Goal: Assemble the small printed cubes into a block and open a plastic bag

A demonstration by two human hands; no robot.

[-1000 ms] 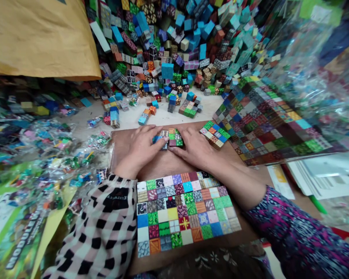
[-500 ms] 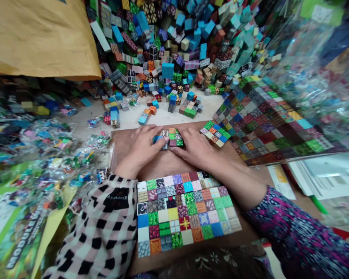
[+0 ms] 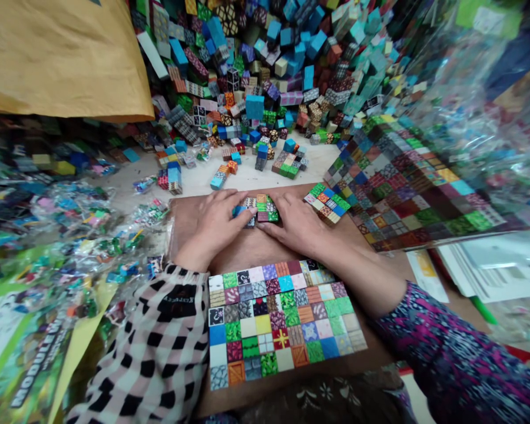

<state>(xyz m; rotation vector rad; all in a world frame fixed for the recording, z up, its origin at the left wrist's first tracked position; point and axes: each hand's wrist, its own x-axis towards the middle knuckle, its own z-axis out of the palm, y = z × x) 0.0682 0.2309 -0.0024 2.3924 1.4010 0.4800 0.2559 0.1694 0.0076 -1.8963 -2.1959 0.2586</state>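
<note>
My left hand (image 3: 212,227) and my right hand (image 3: 298,227) press from both sides on a small cluster of patterned cubes (image 3: 260,209) on a brown board (image 3: 251,250). Fingers of both hands curl around the cluster's ends. Nearer to me on the board lies a flat rectangular grid of coloured cubes (image 3: 282,321). A smaller block of cubes (image 3: 327,203) sits just right of my right hand.
A huge heap of loose cubes (image 3: 269,70) fills the back. A large assembled slab of cubes (image 3: 406,182) slopes at right. Plastic bags of cubes (image 3: 70,235) lie at left, a brown envelope (image 3: 62,53) at top left, papers (image 3: 481,265) at right.
</note>
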